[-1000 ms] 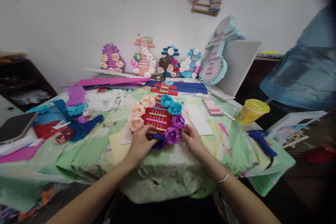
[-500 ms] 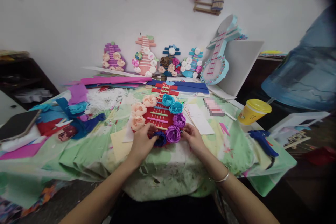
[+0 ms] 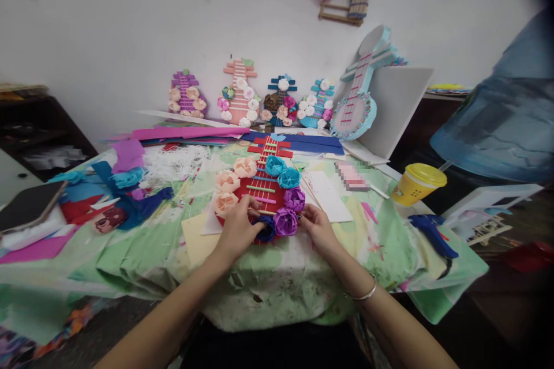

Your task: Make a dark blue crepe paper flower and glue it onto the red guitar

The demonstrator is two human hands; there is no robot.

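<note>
A red guitar-shaped craft [image 3: 242,203] lies on the table in front of me, with light strings and coloured crossbars. Peach flowers [image 3: 227,180] line its left side; teal flowers [image 3: 288,177] and purple flowers [image 3: 286,222] run down its right. My left hand [image 3: 238,225] curls over the lower left of the craft, thumb and fingers at the dark blue flower [image 3: 266,228], which it partly hides. My right hand [image 3: 319,228] is at the lower right edge beside the purple flowers, fingers bent in against the rim.
Several decorated guitar crafts [image 3: 240,92] lean along the wall. White shredded strands [image 3: 173,167] and coloured paper lie left. A yellow-lidded cup [image 3: 418,184], a pink phone-like object [image 3: 352,177] and a blue glue gun [image 3: 433,234] are right.
My left hand has shifted slightly right and up over the craft, its fingers now nearer the pink crossbar. The craft has moved slightly left. My right hand has hardly moved.
</note>
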